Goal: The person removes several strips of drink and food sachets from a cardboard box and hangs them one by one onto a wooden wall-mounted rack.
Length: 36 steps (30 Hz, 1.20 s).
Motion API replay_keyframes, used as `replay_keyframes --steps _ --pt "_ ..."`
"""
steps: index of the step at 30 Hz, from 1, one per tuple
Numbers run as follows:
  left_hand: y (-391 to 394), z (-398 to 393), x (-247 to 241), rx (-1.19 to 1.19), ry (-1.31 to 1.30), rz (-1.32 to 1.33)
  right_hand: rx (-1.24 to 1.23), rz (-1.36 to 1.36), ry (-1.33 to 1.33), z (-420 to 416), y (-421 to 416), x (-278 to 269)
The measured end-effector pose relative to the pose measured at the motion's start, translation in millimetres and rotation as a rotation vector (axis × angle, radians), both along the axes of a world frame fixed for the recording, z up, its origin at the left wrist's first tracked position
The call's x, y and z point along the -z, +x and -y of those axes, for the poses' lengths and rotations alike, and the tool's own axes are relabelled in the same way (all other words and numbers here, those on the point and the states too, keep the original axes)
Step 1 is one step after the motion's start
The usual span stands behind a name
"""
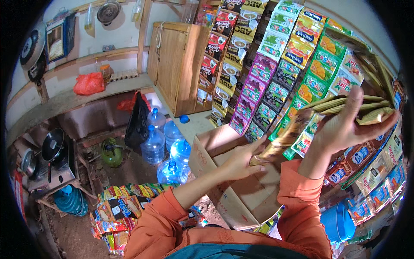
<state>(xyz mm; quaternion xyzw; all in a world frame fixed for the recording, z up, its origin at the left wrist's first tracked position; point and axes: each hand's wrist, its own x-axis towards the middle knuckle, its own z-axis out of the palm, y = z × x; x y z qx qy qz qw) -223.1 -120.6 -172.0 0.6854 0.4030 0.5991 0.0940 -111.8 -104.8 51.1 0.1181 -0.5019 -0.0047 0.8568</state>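
Note:
My left hand point(241, 160) pinches the lower end of a blurred, brown dried-leaf strand point(284, 136) above an open cardboard box point(223, 197). To its right, my right hand point(343, 129) is raised with the thumb up, cradling several flat bundles wrapped in dried leaves point(352, 105). More dried leaves point(376, 68) rise above that hand towards the upper right. Whether the strand and the bundles are tied together cannot be told. Behind both hands hang strips of drink sachets, among them green mango ones point(323, 64) and purple ones point(258, 77).
A wooden cabinet point(174, 64) stands behind the sachets. Large blue water bottles point(153, 145) are on the floor beside a black plastic bag point(137, 119). Snack packets point(119, 210) lie left of my body. A stove point(53, 171) bears a frying pan point(53, 144). At right sits a blue container point(339, 221).

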Motion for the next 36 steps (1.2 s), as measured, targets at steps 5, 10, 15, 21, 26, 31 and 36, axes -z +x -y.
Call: replay_keyframes --steps 5,10,15,21,26,31,36 --pt "-7.1 1.2 2.3 0.171 -0.067 0.259 0.345 -0.17 0.251 14.0 11.7 -52.4" --pt "-52.9 -8.7 -93.0 -0.154 0.077 0.089 0.083 0.191 -0.007 -50.0 -16.5 -141.8" --pt "-150.9 -39.6 -230.3 -0.06 0.086 0.467 0.103 0.684 -0.364 -84.4 -74.9 -207.2" --pt "-243.8 -45.9 -239.8 -0.12 0.091 0.603 0.357 1.24 -0.044 8.4 -53.9 -131.5" --pt "-271.4 -36.8 -249.7 -0.128 0.256 0.75 0.397 1.315 -0.062 -5.0 -23.7 -98.9" --pt "-304.5 -24.9 -271.5 -0.078 0.457 1.009 0.468 1.412 0.02 -13.7 -2.8 -71.9" --pt "-336.4 -20.1 -264.2 -0.078 0.502 1.066 0.479 1.639 0.154 -18.0 6.8 -52.6"
